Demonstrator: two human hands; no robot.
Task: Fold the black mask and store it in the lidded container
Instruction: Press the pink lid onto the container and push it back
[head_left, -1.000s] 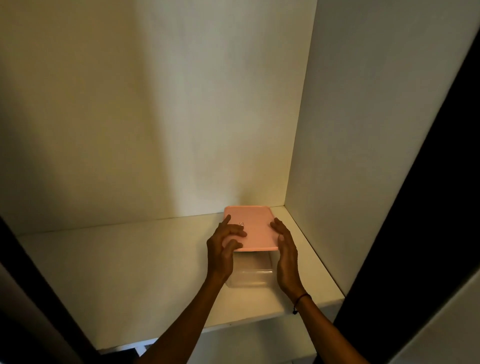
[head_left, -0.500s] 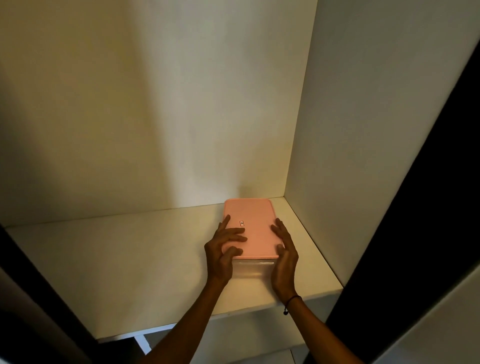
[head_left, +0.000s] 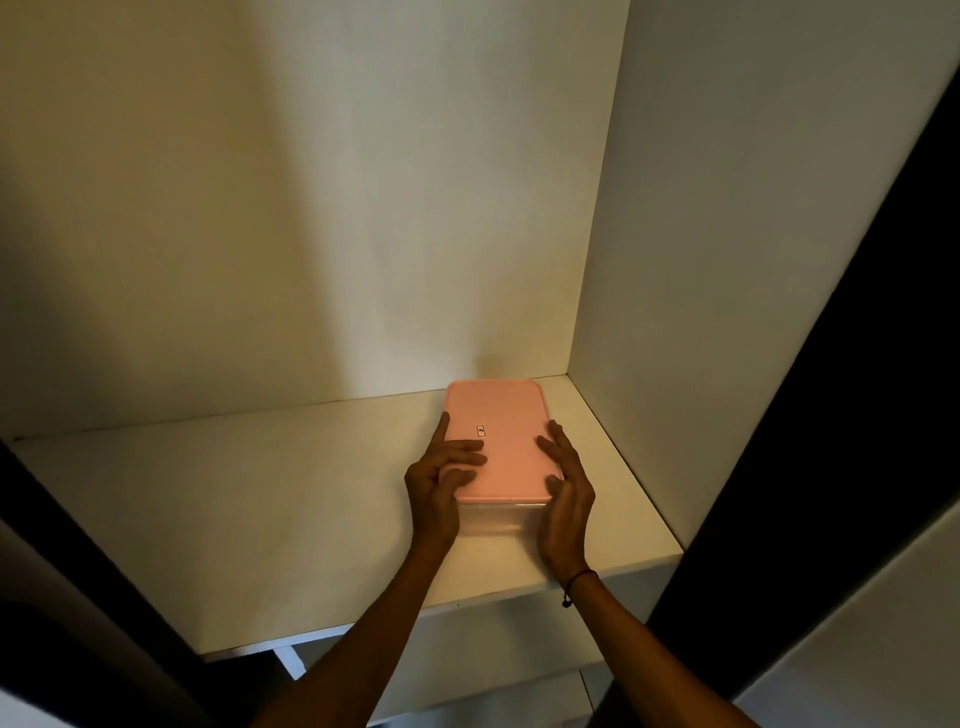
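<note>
Pink lid (head_left: 497, 436) on clear box (head_left: 493, 519), long axis toward shelf (head_left: 260, 519) back corner; left hand (head_left: 441, 483), right hand (head_left: 566, 493) flanking near end, fingers spread flat, gripping nothing.

The container (head_left: 496, 514) sits on the shelf (head_left: 234, 519), at its right end, near the back wall (head_left: 311, 208) and close beside the right side panel (head_left: 727, 260). Its lid (head_left: 506, 431) lies on top. The left hand (head_left: 441, 480) flanks its left edge, the right hand (head_left: 566, 499) its right.
</note>
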